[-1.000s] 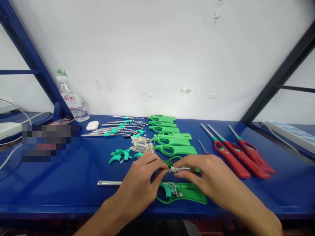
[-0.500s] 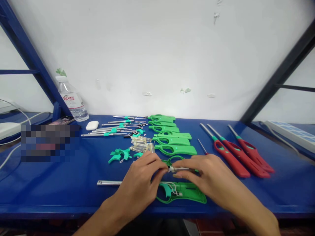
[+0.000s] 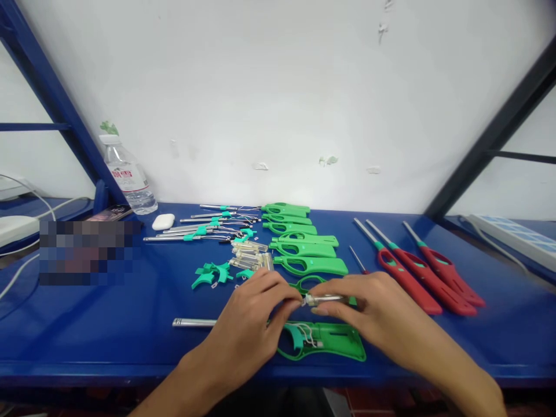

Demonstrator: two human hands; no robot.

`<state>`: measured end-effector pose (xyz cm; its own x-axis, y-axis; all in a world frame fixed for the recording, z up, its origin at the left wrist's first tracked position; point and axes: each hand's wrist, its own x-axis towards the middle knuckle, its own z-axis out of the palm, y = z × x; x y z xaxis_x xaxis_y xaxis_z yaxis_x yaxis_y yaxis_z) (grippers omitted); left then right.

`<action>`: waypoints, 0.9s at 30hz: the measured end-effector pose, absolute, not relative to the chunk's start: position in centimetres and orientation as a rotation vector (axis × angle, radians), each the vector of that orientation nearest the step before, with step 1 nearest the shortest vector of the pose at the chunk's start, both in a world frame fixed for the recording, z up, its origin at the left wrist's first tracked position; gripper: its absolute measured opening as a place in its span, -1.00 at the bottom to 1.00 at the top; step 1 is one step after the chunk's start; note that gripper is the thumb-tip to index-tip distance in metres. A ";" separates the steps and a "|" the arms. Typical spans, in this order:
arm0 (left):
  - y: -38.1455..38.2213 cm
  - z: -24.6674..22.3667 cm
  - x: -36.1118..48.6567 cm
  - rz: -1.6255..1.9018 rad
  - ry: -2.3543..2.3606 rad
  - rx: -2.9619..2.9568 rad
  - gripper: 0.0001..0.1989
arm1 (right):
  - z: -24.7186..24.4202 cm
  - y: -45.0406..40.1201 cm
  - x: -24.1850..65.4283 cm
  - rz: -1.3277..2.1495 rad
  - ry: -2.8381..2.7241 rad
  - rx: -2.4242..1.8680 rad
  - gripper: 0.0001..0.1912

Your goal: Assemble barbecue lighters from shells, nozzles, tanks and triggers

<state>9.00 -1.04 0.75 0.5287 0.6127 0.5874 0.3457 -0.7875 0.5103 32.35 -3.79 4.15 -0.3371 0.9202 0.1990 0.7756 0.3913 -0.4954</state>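
Pinching: the right hand (image 3: pixel 369 301) has its grip clamped on a clear tube (image 3: pixel 325 298), right of lower centre in the frame.
Left hand (image 3: pixel 256 310): fingertips together at the tube's whitish end; whatever sits between them is too small to tell.
Below the hands: an open green shell (image 3: pixel 347 341) with a teal trigger (image 3: pixel 295 336) and white wires, on the blue tabletop (image 3: pixel 130 324).
Centre: loose clear tubes (image 3: pixel 249 255) beside green casings (image 3: pixel 310 265).
Right of frame: three red lighters (image 3: pixel 408 284).

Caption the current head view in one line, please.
Left hand and right hand pinch a clear fuel cartridge above an open green lighter shell; three red lighters lie at right.
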 end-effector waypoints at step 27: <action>-0.7 0.3 9.0 1.094 0.875 2.404 -0.86 | 4.1 -3.9 31.8 0.371 -2.220 -1.473 -0.85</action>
